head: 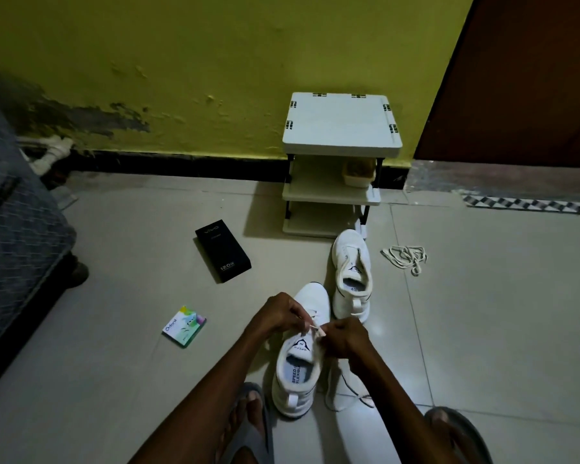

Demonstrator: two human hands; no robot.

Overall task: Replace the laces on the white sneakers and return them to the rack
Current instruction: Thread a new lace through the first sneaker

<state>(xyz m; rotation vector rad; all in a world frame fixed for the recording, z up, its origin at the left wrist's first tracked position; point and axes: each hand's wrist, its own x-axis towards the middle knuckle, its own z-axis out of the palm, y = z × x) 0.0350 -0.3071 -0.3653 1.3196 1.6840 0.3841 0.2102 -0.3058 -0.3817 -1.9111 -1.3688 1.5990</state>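
Grey slippers (248,426) on the person's feet sit at 6 o'clock. Just beyond them the near white sneaker (298,373) stands upright on the tiled floor (114,363), toe toward 12 o'clock. Over its tongue the left hand (278,313) and right hand (345,339) meet. The fingers of both are curled and pinch a flat cream lace (317,329) between them, close to the upper eyelets.

The second sneaker (352,266) stands at 1 o'clock from the first, unlaced, tongue open, its toe near the foot of the white plastic rack (340,122) against the yellow wall. A loose lace bundle (406,257) lies at that shoe's 3 o'clock, apart from it.

The sneakers look light, with soft fabric uppers that would give under pressure, so the firmer heel collar or the rear pull tab seems the best hold for carrying. The lace is limp and woven. It probably threads best held right at its tip, since any slack would flop.

A matte black phone box (222,251) lies at 10 o'clock and a glossy Odonil packet (184,326) at 9 o'clock.
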